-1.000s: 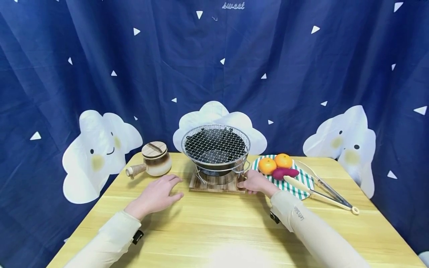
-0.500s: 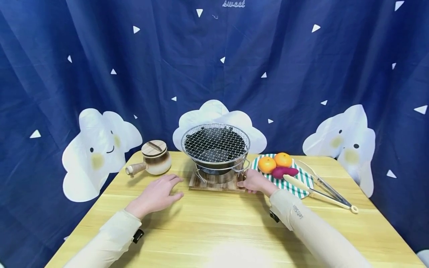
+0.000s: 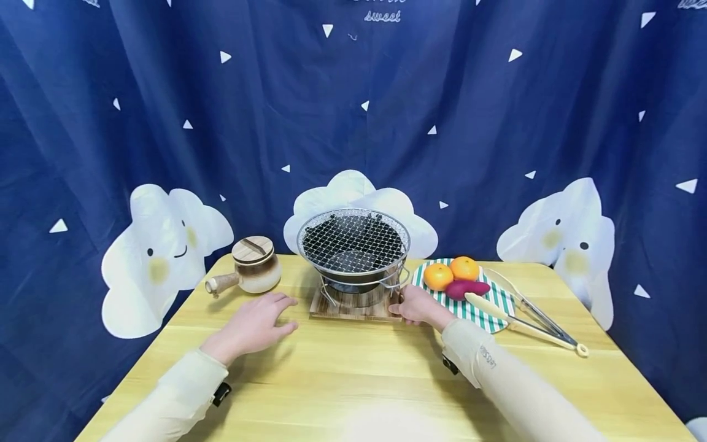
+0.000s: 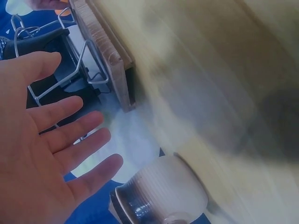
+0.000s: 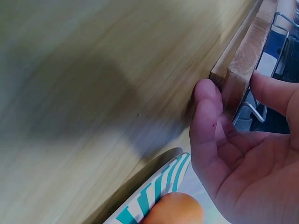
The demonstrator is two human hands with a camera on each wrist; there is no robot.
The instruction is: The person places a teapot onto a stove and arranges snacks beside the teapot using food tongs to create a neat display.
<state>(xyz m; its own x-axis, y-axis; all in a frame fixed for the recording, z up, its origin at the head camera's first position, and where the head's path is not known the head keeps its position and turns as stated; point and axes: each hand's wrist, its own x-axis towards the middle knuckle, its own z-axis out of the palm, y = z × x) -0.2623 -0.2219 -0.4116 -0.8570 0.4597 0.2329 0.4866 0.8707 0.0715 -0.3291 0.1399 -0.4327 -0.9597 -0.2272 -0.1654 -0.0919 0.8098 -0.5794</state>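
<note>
A round tabletop grill point(image 3: 353, 242) with a wire mesh top stands on a square wooden board point(image 3: 353, 305) at the back middle of the table. At the board's right edge my right hand point(image 3: 417, 304) pinches the wood, thumb on top and fingers curled under, as the right wrist view shows of the board's corner point(image 5: 240, 77). My left hand point(image 3: 254, 325) is held over the table left of the board, fingers spread and relaxed, holding nothing. In the left wrist view its palm point(image 4: 42, 140) faces the grill, apart from the board's edge point(image 4: 110, 60).
Left of the grill stands a small lidded pot point(image 3: 256, 267) with a wrapped side handle. On the right a striped plate point(image 3: 499, 298) bears two oranges point(image 3: 439, 277) and a purple sweet potato point(image 3: 466, 289). Tongs point(image 3: 530, 328) lie partly across it. A blue curtain point(image 3: 364, 92) hangs behind.
The head view shifts slightly. My right hand keeps its hold on the board's edge, and my left hand stays open beside it. The grill and other things stay in place.
</note>
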